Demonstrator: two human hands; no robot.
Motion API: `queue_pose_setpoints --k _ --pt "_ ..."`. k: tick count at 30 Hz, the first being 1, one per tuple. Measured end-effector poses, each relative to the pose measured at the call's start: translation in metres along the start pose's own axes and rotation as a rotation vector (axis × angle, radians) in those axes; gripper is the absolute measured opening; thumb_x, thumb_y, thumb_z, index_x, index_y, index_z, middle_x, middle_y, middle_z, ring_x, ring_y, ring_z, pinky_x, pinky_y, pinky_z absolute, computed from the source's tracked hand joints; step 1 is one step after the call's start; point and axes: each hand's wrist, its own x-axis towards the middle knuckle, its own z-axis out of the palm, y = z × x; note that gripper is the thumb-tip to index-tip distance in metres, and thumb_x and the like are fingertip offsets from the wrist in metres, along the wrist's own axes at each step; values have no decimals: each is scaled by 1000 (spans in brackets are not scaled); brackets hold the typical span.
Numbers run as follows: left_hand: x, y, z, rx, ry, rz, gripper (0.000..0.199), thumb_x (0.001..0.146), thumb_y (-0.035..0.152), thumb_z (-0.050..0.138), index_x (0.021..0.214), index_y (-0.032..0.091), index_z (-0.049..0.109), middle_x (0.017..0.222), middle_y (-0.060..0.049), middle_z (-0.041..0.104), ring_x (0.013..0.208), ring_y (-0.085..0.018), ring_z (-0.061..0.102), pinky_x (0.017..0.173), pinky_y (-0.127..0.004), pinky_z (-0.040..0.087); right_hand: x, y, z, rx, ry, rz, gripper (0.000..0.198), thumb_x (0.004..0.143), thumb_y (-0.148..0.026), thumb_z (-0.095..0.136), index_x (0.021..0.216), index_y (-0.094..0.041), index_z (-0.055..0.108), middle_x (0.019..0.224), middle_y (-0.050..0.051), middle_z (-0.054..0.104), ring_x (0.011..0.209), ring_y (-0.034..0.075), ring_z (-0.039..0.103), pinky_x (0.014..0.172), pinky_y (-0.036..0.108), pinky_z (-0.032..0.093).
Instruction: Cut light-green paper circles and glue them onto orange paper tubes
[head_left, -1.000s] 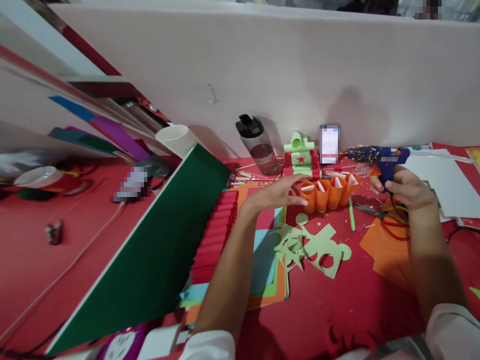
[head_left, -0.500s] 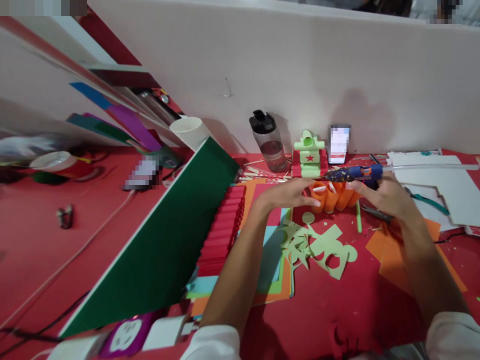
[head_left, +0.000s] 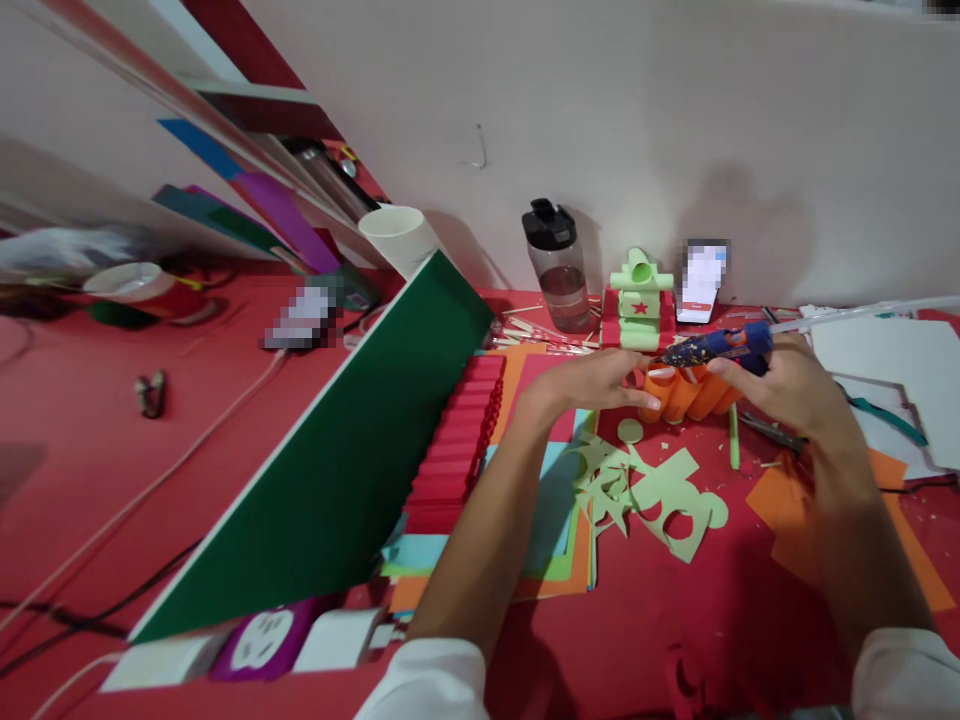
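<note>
My left hand (head_left: 604,382) pinches the left end of a row of orange paper tubes (head_left: 701,395), its thumb at the front and its fingers behind. Wrapped in my right hand (head_left: 799,390) is a blue hot glue gun (head_left: 724,345); a clear glue stick (head_left: 870,315) sticks out of its back. The gun's nozzle points left, over the top of the left tubes and close to my left fingertips. Whether the nozzle touches the paper I cannot tell. Just behind the tubes stands a light-green and red paper model (head_left: 640,308) with a red star.
Green paper scraps (head_left: 667,490) lie in front of the tubes. A green board (head_left: 322,470) leans at the left beside folded red paper (head_left: 457,440). A water bottle (head_left: 559,270) and a phone (head_left: 702,282) stand at the wall. Pliers (head_left: 772,432) and orange sheets (head_left: 787,510) lie right.
The whole view has shifted, so things appear further right. The glue gun now tilts more, its nozzle lower than its back. Both hands keep their hold.
</note>
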Motion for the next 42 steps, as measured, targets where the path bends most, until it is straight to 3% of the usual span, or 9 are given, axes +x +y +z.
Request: queue_pose_setpoints --k 7,16,21,42 --pt "-1 3 -1 -6 -30 0 47 94 55 73 121 17 67 100 -6 76 83 -21 68 73 -30 48 1 3 2 -17 -9 -4 35 96 -58 68 102 -26 82 96 8 83 93 33 76 88 46 56" --pt "-1 0 0 25 -31 -45 48 92 59 73 109 15 68 97 -8 75 81 -22 67 66 -30 45 2 1 4 23 -24 -4 33 95 -55 69 95 -25 82 99 7 84 95 33 77 87 43 54" --pt "-1 2 -1 22 -34 -36 48 93 59 71 113 15 67 99 -8 75 83 -22 67 67 -31 45 2 1 6 19 -31 11 32 95 -55 69 95 -25 82 97 7 83 94 33 76 85 41 54" --pt "-1 3 -1 16 -17 -62 48 90 65 72 98 18 63 86 -3 68 74 -20 61 62 -30 41 3 1 7 23 -18 10 33 95 -55 69 91 -25 81 95 7 83 90 31 76 84 41 54"
